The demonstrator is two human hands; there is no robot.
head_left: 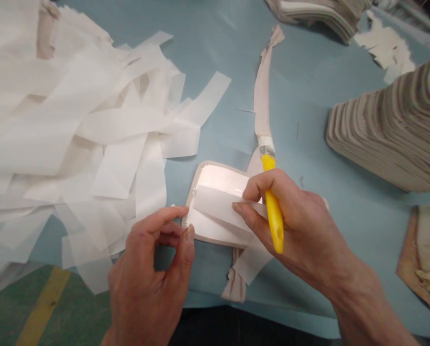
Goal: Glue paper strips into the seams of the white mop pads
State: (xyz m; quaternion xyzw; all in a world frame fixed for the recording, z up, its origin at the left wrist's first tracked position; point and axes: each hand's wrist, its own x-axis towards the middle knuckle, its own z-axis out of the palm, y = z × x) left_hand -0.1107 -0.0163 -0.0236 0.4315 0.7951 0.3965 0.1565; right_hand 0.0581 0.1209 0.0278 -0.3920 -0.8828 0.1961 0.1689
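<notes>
A small white panel [222,175] with rounded corners and a pleated beige fabric edge lies on the table in the middle of the view. My left hand [153,269] holds its left edge between thumb and forefinger. Across the panel runs a white translucent strip [215,199], its right part pinched by the thumb and forefinger of my right hand [290,216]. That same hand also keeps a yellow-handled brush [274,211] tucked between its fingers, bristle end pointing away from me. Part of the panel and strip is hidden under my right hand.
A heap of loose white strips [110,120] covers the left of the blue-green table [215,43]. Beyond the brush lies a long beige fabric strip [263,91]. Stacked beige pieces [388,129] stand at right, near a brown container [413,254] with crusted residue.
</notes>
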